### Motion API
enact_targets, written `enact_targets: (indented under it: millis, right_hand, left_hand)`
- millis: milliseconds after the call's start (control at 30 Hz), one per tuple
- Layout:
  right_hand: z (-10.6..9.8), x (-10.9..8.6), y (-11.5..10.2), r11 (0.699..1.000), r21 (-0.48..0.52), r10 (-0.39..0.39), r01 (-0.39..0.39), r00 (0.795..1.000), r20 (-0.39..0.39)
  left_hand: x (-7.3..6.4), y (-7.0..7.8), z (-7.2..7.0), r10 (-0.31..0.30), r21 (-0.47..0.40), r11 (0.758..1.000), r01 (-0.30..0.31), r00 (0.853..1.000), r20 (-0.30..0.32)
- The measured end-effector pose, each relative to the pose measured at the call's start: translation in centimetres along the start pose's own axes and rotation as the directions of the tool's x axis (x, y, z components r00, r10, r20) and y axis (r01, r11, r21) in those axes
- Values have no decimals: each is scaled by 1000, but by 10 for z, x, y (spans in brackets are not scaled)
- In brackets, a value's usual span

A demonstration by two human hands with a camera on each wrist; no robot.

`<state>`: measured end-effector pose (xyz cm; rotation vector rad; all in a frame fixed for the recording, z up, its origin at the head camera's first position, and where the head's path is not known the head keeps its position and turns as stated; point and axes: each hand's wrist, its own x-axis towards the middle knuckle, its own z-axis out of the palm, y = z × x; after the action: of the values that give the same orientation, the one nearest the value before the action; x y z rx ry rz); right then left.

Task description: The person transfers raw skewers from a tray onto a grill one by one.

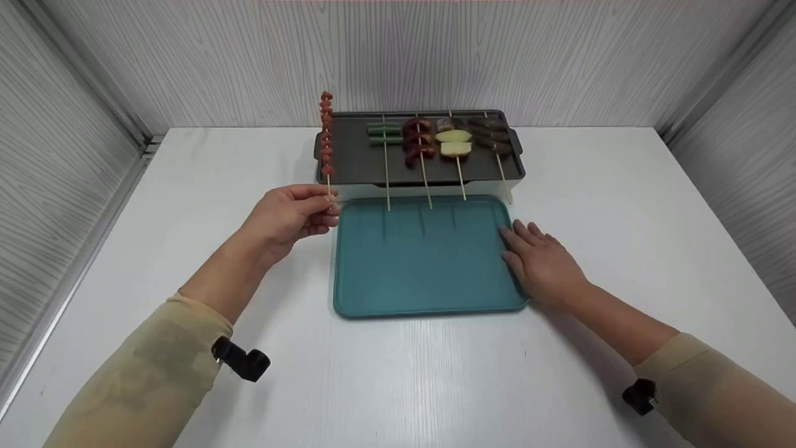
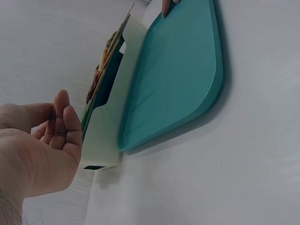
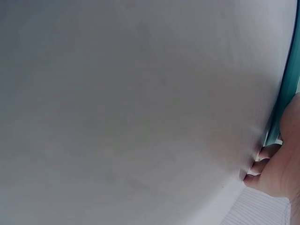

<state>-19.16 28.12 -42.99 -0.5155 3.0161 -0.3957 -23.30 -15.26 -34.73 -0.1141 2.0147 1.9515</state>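
My left hand pinches the bare lower end of a skewer of small red pieces, which overlaps the left end of the grill in the head view. In the left wrist view the left hand shows thumb and fingers together, the skewer hidden behind them. Beside the teal tray, my right hand rests with fingers extended at its right rim. Across the grill lie a green vegetable skewer, a dark red skewer, a skewer with pale yellow slices and a dark brown skewer.
The tray lies directly in front of the grill, and several skewer sticks reach out over its back edge. Both stand on a white table. Grey wood-grain panels rise behind and at both sides.
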Motion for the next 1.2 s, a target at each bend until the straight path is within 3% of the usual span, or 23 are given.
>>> enact_targets:
  millis: [300, 633, 1200]
  right_hand:
    - [-2, 0, 0, 1000, -4, 3, -3, 1000, -3]
    - [1, 0, 1, 1000, -5, 0, 0, 1000, -7]
    - [0, 0, 0, 1000, -17, -18, 17, 1000, -7]
  left_hand:
    - [22, -6, 2, -29, 18, 999, 29, 999, 19]
    - [37, -12, 4, -84, -18, 996, 84, 996, -5]
    - [44, -17, 4, -88, -46, 995, 87, 996, -6]
